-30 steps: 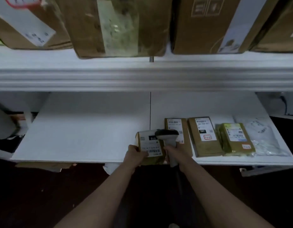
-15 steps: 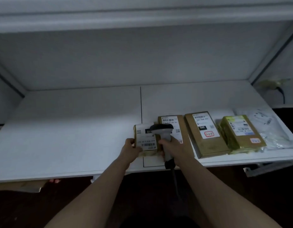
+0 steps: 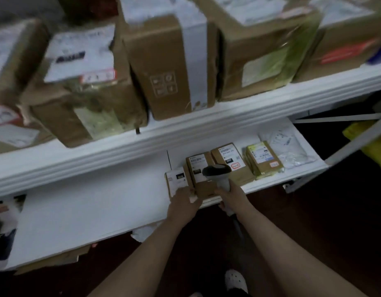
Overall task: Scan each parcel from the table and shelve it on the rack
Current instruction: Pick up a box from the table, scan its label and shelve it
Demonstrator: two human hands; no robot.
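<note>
A small brown parcel (image 3: 176, 179) with a white label marked 010 lies on the lower white shelf (image 3: 95, 202). My left hand (image 3: 185, 200) rests on its near end, fingers on the box. My right hand (image 3: 232, 194) grips a grey handheld scanner (image 3: 219, 172), whose head hangs over the neighbouring brown parcel (image 3: 201, 179). Further right in the same row lie another brown parcel (image 3: 232, 162), a yellow-green wrapped parcel (image 3: 263, 159) and a clear plastic bag (image 3: 290, 146).
The upper shelf (image 3: 185, 129) carries several large cardboard boxes, among them a tall one (image 3: 163, 67). A white rack frame bar (image 3: 352, 144) slants at the right, with something yellow (image 3: 371, 142) behind it. The floor below is dark; a white shoe (image 3: 235, 281) shows.
The view has swung up and tilted, so the upper shelf's boxes show again. The small parcel lies on the shelf beside the row; my left hand has slid to its near end.
</note>
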